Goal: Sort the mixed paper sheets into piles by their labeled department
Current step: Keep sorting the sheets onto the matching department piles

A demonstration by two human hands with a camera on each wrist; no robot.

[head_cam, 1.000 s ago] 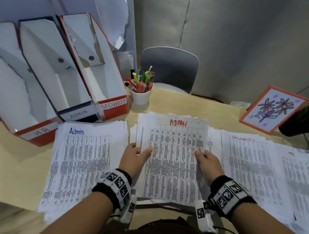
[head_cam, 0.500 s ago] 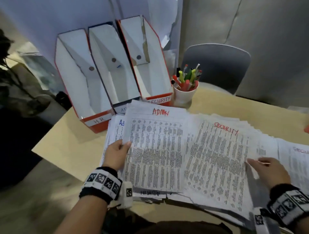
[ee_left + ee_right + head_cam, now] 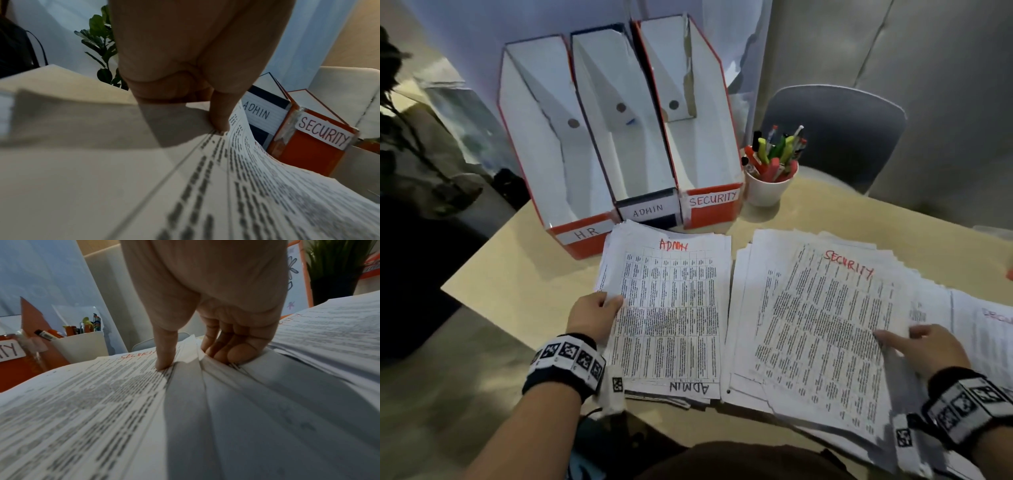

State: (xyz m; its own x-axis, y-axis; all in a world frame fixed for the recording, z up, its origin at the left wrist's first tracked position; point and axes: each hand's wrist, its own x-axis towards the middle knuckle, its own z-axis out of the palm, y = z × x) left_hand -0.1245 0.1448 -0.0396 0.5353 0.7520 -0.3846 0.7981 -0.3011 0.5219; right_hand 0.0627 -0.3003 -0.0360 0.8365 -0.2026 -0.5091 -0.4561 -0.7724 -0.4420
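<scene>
An office: three labelled file boxes (image 3: 619, 137) stand upper left on a desk (image 3: 524, 274), beside a pen cup (image 3: 768, 192) and a chair (image 3: 835, 137).

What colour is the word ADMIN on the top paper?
Red, on the paper; clearest in the head view.

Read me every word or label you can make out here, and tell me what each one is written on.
"H.R": left file box
"ADMIN": middle file box
"SECURITY": right file box
"ADMIN", red: top sheet of the left pile
"ADMIN", upside down: lower sheet in that pile
"SECURITY", red: top sheet of the middle pile
Red heading, cut off: far-right sheet
Printed tables: too small to read.
</scene>
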